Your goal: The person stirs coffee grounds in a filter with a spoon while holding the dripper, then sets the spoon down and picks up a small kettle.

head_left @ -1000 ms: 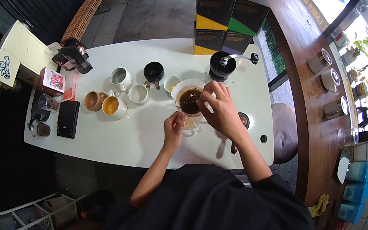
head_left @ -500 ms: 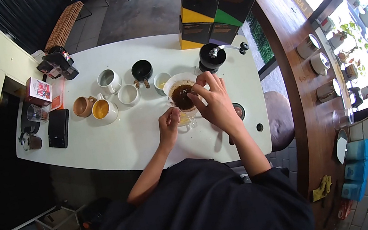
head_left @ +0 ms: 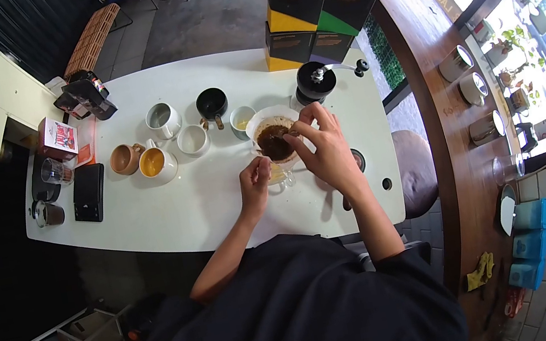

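Observation:
A coffee dripper (head_left: 253, 127) with a pale paper filter holds wet brown coffee (head_left: 275, 142). It sits over a clear glass server (head_left: 279, 177) with a handle, largely hidden. My left hand (head_left: 255, 180) is closed at the dripper's near left side, its fingertips on the edge. Over the dripper's right side my right hand (head_left: 324, 146) is pinched, fingertips just above the coffee; whatever thin thing they hold is hidden. Behind my right hand stands a black hand grinder (head_left: 313, 83) with a crank. A round dark object (head_left: 359, 160) is partly covered by my right wrist.
Left of the dripper are a small pale cup (head_left: 242, 119), black cup (head_left: 211, 103), white cup (head_left: 192, 141), white mug (head_left: 163, 120), mug of orange liquid (head_left: 156, 163) and brown cup (head_left: 123, 159). Stacked boxes (head_left: 308, 14) stand behind; a black tablet-like slab (head_left: 89, 193) lies left.
My right hand has shifted slightly right and down over the dripper, still pinched. The coffee surface looks browner and less dark. The whole view has tilted a little.

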A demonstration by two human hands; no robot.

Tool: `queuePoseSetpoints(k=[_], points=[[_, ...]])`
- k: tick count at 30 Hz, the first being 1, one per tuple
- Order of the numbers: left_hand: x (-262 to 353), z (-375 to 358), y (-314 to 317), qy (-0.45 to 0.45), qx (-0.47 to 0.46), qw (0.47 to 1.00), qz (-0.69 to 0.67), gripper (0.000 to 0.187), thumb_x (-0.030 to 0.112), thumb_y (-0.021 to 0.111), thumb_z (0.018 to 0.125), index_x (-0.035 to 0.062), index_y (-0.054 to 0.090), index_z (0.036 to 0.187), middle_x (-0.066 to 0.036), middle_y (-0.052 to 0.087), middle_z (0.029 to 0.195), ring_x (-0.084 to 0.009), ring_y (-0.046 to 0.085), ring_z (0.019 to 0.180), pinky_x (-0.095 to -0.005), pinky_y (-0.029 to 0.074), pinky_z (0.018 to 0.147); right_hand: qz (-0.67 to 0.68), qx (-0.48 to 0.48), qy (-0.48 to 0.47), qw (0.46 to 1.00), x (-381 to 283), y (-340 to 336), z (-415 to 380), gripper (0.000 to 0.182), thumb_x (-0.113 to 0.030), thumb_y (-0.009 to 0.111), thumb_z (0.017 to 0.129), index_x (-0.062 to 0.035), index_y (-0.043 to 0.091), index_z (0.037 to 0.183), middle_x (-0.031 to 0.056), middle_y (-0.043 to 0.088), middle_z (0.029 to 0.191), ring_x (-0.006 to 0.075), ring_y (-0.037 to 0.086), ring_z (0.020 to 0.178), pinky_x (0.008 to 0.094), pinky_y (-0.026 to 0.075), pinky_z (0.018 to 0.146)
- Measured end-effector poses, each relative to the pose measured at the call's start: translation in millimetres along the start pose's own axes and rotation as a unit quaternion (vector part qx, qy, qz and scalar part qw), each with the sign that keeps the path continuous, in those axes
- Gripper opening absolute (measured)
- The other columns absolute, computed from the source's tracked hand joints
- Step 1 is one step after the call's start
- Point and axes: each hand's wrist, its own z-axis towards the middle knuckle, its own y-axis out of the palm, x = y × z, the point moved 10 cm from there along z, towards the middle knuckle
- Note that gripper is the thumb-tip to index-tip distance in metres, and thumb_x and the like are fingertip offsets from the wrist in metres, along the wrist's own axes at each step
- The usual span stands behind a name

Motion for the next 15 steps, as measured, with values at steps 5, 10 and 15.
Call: queuePoseSetpoints(k=[5,10,15], points=[[3.7,1.1,-1.0,-0.003,0.012,1.0,0.024,0.041,0.037,0.053,0.103,0.0065,0.051,0.076,0.003,0.047,0.067,-0.0051,0.041,0.064,-0.0234,0.034,0.061,-0.014,-0.042,-0.003,0.999,2.7,3.1,2.4,0.016,-0.014,0.072,0.084,-0.0033,0.069,0.095,0.0104,0.052,0.102,0.0302,0.054,0.099,0.0418,0.044,0.091],[8.6,0.2,1.2,0.004,0.011,0.999,0.037,0.041,0.038,0.052,0.103,0.0072,0.051,0.076,0.004,0.046,0.067,-0.0047,0.041,0.063,-0.0229,0.034,0.06,-0.014,-0.025,0.006,1.0,8.2,0.9,0.2,0.016,-0.015,0.072,0.084,-0.0039,0.07,0.095,0.0105,0.053,0.102,0.0307,0.054,0.099,0.0413,0.045,0.092],[7.7,-0.5,0.6,0.001,0.015,0.999,0.037,0.04,0.037,0.052,0.103,0.0074,0.049,0.075,0.004,0.046,0.067,-0.0051,0.041,0.064,-0.0232,0.034,0.06,-0.017,-0.057,0.008,0.998,7.9,5.7,1.5,0.015,-0.015,0.073,0.084,-0.0047,0.07,0.095,0.0101,0.053,0.102,0.0305,0.054,0.099,0.041,0.045,0.091]])
